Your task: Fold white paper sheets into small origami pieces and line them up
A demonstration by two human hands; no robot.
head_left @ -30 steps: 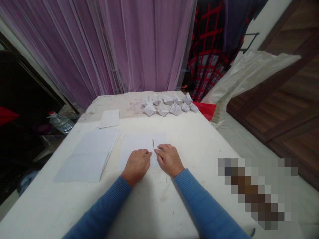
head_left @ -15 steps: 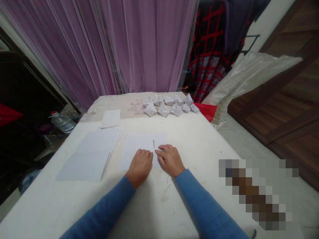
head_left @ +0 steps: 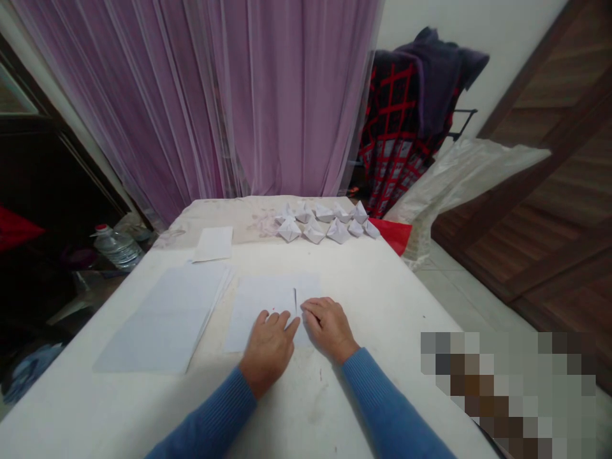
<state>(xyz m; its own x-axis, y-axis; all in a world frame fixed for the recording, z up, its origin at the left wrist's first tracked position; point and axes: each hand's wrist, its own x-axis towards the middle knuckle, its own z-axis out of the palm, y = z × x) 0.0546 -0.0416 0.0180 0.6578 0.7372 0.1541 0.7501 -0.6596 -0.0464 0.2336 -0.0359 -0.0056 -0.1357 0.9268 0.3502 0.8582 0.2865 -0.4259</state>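
Both my hands rest on a white paper sheet (head_left: pixel 258 301) lying flat on a white-covered table (head_left: pixel 377 306). My left hand (head_left: pixel 268 347) lies palm down, its fingertips at the sheet's middle, beside a thin dark slit (head_left: pixel 295 301). My right hand (head_left: pixel 329 326) lies across from it, fingertips close to the same slit. Neither hand lifts the paper. Farther back stands a group of several folded paper boats (head_left: pixel 325 223). A thick stack of folded white paper (head_left: pixel 162 322) lies to the left, and a small loose sheet (head_left: pixel 213 244) lies beyond it.
A red plastic piece (head_left: pixel 393 234) and a white sack (head_left: pixel 454 191) sit beyond the table's right corner. A water bottle (head_left: pixel 117 248) stands below the left edge. A purple curtain (head_left: pixel 277 95) hangs behind. A pixelated patch (head_left: pixel 507 389) hides the lower right.
The whole view has tilted, so the table sits lower in the frame. My left hand has turned slightly, its fingertips now nearer the slit. The papers have not shifted.
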